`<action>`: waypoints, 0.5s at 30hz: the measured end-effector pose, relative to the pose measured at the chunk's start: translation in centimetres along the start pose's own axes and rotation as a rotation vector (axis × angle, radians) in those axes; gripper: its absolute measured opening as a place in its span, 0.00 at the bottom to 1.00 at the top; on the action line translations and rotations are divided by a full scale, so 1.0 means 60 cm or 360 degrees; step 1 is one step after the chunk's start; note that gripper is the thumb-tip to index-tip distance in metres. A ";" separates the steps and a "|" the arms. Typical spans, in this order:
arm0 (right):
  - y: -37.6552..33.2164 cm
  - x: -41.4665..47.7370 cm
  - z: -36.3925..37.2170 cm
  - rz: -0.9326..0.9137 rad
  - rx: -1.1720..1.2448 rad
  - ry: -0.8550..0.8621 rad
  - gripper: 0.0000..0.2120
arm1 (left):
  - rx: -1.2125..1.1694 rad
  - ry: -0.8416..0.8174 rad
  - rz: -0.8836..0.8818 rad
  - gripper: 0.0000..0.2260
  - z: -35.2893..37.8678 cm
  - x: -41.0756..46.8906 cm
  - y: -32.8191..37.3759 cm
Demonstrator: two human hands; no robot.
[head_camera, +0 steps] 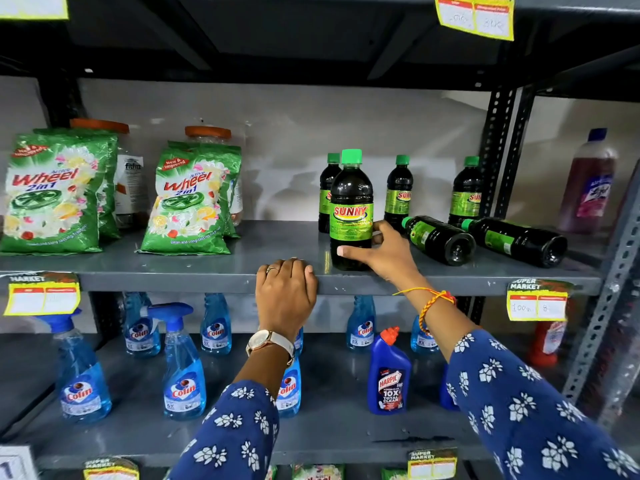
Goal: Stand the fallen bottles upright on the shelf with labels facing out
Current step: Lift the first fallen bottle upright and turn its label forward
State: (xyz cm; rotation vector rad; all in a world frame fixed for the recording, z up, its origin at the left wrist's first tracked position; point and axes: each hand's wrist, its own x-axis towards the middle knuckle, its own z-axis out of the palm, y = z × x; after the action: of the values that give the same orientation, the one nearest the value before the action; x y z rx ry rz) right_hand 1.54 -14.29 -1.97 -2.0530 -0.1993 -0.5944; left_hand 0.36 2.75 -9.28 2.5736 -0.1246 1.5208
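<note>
On the grey shelf (207,268) a dark Sunny bottle (351,202) with a green cap stands upright at the front, label facing out. My right hand (384,252) grips its lower part from the right, thumb across the front. Two more Sunny bottles lie on their sides to the right: one (438,239) close to my hand, another (516,241) further right. Three others stand upright behind: back left (327,192), back middle (399,192), back right (467,192). My left hand (285,289) rests on the shelf's front edge, fingers curled over it.
Green Wheel detergent bags (188,202) and jars stand on the left of the same shelf. A purple bottle (588,183) stands beyond the perforated upright (498,150) at the right. The shelf below holds blue Colin spray bottles (183,372) and a Harpic bottle (389,372).
</note>
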 end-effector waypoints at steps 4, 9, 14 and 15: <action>-0.002 -0.006 0.000 0.0027 0.0036 -0.0007 0.31 | 0.0005 -0.0040 0.0000 0.17 -0.004 0.001 0.001; -0.005 -0.014 0.001 -0.0007 0.0057 0.0010 0.31 | -0.0022 -0.0086 0.0009 0.17 -0.006 -0.001 0.002; -0.007 -0.016 -0.029 0.0132 0.0211 0.0003 0.42 | -0.0267 0.0110 -0.0133 0.18 0.000 0.003 0.007; -0.002 -0.012 -0.047 0.0155 0.0273 0.0110 0.42 | -0.0408 0.0224 -0.0270 0.18 -0.004 0.008 0.015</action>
State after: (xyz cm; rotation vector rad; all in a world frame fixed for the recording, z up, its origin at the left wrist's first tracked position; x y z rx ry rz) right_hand -0.06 -16.54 -1.01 -1.8627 -0.1048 -0.5675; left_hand 0.25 1.92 -8.66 2.2131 -0.0770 1.5091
